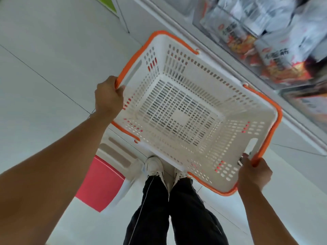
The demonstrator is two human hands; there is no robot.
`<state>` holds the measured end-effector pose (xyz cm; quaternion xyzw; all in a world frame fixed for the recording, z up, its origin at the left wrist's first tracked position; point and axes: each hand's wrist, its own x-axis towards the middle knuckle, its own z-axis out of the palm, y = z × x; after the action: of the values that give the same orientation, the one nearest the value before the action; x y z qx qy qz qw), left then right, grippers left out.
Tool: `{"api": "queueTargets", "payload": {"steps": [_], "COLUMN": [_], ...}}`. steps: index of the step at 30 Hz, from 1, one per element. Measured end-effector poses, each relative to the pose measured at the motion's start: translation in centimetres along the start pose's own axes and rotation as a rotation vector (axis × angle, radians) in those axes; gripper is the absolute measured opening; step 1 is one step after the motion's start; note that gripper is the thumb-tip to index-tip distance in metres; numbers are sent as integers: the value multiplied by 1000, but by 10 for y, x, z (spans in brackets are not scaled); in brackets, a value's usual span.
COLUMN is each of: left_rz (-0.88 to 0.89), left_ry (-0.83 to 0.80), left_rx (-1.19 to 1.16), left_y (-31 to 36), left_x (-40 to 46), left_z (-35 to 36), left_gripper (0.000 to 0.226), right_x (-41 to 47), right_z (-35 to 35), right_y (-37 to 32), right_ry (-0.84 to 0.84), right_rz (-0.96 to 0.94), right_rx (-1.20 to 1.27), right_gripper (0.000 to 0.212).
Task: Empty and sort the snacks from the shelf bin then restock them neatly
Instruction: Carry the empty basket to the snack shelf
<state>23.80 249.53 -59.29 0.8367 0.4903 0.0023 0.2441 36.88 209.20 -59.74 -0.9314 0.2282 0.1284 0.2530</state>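
Observation:
A white perforated basket (230, 106) with orange rim and handles hangs in the air over the floor, nothing inside it. My left hand (108, 98) grips its left short end at the orange rim. My right hand (253, 172) grips the opposite end near the handle slot. At the upper right, blurred snack bags (281, 55) in white and orange-red packaging lie in clear shelf bins (200, 23) on a white shelf.
A white stool or step with a pink top (100, 183) stands on the pale tiled floor below the basket, left of my feet in white shoes (155, 167). The white shelf edge (221, 68) runs diagonally just beyond the basket.

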Motion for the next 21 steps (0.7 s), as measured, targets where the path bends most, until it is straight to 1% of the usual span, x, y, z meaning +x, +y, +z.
{"api": "queueTargets", "payload": {"steps": [3, 6, 7, 10, 11, 15, 18, 20, 21], "left_rz": [-96, -134, -140, -158, -173, -250, -315, -373, -405], "left_ry": [4, 55, 80, 155, 183, 245, 230, 190, 174], "left_rx": [-53, -93, -96, -66, -49, 11, 18, -13, -28], "left_y": [1, -5, -9, -22, -28, -57, -85, -106, -117], "left_x": [-22, -48, -55, -75, -79, -78, -63, -51, -44], "left_z": [-51, -121, -147, -230, -255, -337, -384, -407, -414], "left_gripper": [21, 19, 18, 17, 17, 18, 22, 32, 39], "right_x": [-26, -61, -73, -111, -121, -178, -220, -248, -260], "right_z": [-41, -80, -89, -106, -105, -96, -76, -57, -45], "right_y": [-21, -49, -61, -95, -105, -170, -215, -245, -258], "right_ry": [-61, -118, -152, -320, -352, -431, -467, -467, -471], "right_rz": [-32, -27, -28, -7, -4, -91, -126, -158, -143], "right_rx": [35, 79, 87, 68, 78, 126, 217, 229, 253], "right_gripper": [20, 19, 18, 13, 14, 25, 20, 18, 19]}}
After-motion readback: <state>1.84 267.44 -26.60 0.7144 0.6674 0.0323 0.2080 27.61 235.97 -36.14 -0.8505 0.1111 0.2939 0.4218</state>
